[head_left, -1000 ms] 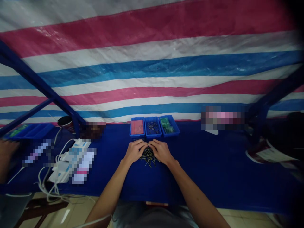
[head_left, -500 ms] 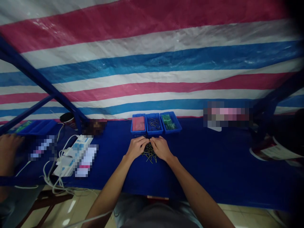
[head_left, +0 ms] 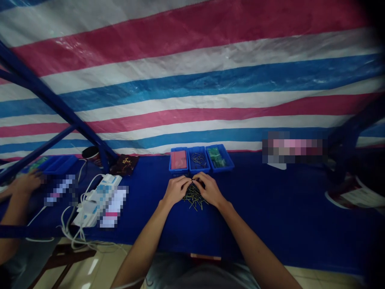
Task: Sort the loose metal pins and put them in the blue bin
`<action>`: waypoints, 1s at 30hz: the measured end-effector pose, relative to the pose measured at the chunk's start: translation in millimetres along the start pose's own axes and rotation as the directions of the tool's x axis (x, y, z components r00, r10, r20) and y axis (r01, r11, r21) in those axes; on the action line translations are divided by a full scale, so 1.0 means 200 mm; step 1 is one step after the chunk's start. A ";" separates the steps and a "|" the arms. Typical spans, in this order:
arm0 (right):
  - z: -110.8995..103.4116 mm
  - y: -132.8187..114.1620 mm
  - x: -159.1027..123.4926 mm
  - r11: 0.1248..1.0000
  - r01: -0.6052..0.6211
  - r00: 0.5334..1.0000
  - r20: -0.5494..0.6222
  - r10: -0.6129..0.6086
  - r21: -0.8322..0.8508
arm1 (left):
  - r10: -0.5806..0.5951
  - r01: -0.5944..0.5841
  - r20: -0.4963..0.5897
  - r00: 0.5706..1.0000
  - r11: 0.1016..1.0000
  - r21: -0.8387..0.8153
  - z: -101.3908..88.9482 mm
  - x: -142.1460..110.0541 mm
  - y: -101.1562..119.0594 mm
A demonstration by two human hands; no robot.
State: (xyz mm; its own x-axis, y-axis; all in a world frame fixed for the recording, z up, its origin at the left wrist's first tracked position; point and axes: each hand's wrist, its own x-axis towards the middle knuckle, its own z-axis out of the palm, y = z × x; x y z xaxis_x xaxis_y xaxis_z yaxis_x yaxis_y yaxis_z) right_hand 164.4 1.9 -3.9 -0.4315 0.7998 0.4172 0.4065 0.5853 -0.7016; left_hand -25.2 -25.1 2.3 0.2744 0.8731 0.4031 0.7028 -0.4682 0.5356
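My left hand (head_left: 176,190) and my right hand (head_left: 209,190) meet at the far edge of a heap of screw-like metal pieces (head_left: 195,197) on the blue table. The fingers of both hands are bent in a pinch, fingertips almost touching. Something thin and dark may lie between them, too small to name. Just beyond stand three small blue trays: the left tray (head_left: 171,171) holds a pink stack (head_left: 179,159), the middle tray (head_left: 196,149) loose metal pieces (head_left: 197,159), and the right tray (head_left: 231,165) green packets (head_left: 216,156).
On the left lie a white power strip (head_left: 98,196), tangled white cables (head_left: 70,230), a blurred phone-like slab (head_left: 113,206) and a brown packet (head_left: 124,164). Another person's hand (head_left: 28,182) works beside a blue tray (head_left: 61,163) farther left. Blue frame bars (head_left: 57,104) flank the table.
The view has shifted slightly. My fingertips stay together over the heap, with the fingers a bit more bent. The other person's hand has moved in toward its tray.
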 end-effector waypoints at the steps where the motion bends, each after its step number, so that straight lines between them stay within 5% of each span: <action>1: 0.00 0.00 0.00 1.000 0.008 1.000 0.003 -0.008 0.003 | -0.004 0.004 -0.001 1.000 1.000 0.001 0.00 0.00 0.00; 24: 0.04 0.02 0.01 0.970 -0.024 1.000 0.000 0.025 -0.244 | -0.003 0.001 -0.043 0.999 0.999 -0.051 0.02 0.00 -0.01; 30: 0.03 0.03 0.00 0.994 -0.051 0.999 -0.012 0.050 -0.097 | -0.015 0.011 -0.054 0.998 0.998 -0.064 0.00 0.00 -0.01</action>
State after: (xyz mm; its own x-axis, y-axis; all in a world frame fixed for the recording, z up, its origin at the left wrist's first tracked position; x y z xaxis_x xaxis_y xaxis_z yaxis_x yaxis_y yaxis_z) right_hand 161.9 4.5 -11.4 -0.4011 0.8298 0.3881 0.5040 0.5536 -0.6629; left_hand -26.4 -23.2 0.6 0.2286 0.8712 0.4344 0.6626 -0.4662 0.5862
